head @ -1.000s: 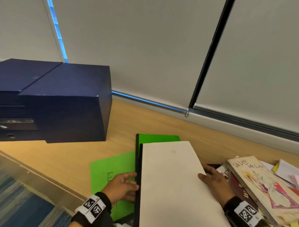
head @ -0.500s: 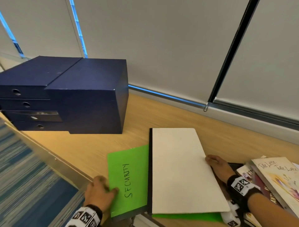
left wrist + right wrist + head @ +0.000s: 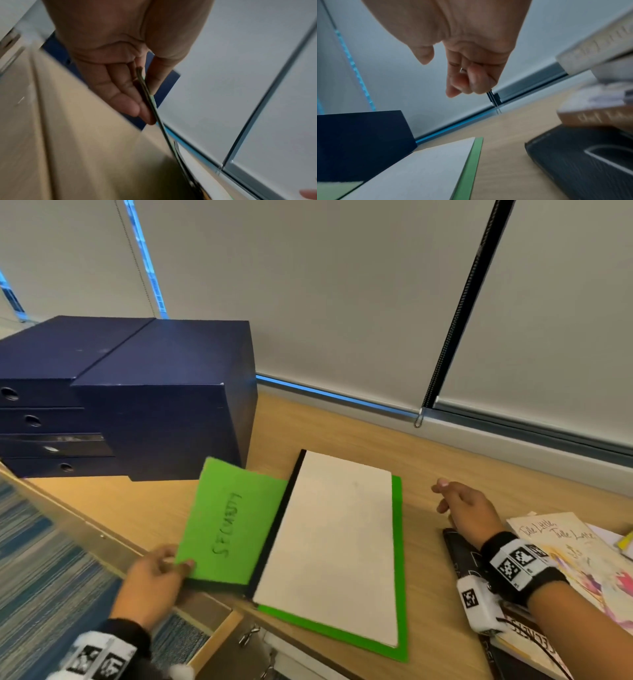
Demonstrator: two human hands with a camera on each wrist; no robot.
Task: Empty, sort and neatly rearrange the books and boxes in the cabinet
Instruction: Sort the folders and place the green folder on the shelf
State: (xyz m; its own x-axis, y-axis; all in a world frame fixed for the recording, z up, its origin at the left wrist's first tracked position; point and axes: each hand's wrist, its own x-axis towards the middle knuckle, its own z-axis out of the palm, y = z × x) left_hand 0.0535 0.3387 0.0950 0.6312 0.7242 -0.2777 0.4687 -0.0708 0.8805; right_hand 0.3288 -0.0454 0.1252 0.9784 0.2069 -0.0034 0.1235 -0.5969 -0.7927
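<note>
— Low in the frame, left of centre, what is the left hand (image 3: 150,580) doing?

— It pinches the near corner of the green cover (image 3: 227,525), thumb on top and fingers (image 3: 126,97) beneath; the cover, lettered "SECURITY", is raised off the wooden top (image 3: 342,426).

— And the right hand (image 3: 466,510)?

— Right of centre, over the wood, fingers loosely curled, grasping nothing.

— Where is the book itself?

— The open book (image 3: 332,542) lies between the hands at lower centre, its pale page up, with a green edge along the right and bottom.

— Further out?

— Dark blue boxes (image 3: 154,392) are stacked at the left, just behind the cover. More books (image 3: 575,556) are piled at the lower right, under the right wrist. Pale blinds (image 3: 325,285) fill the upper frame.
</note>
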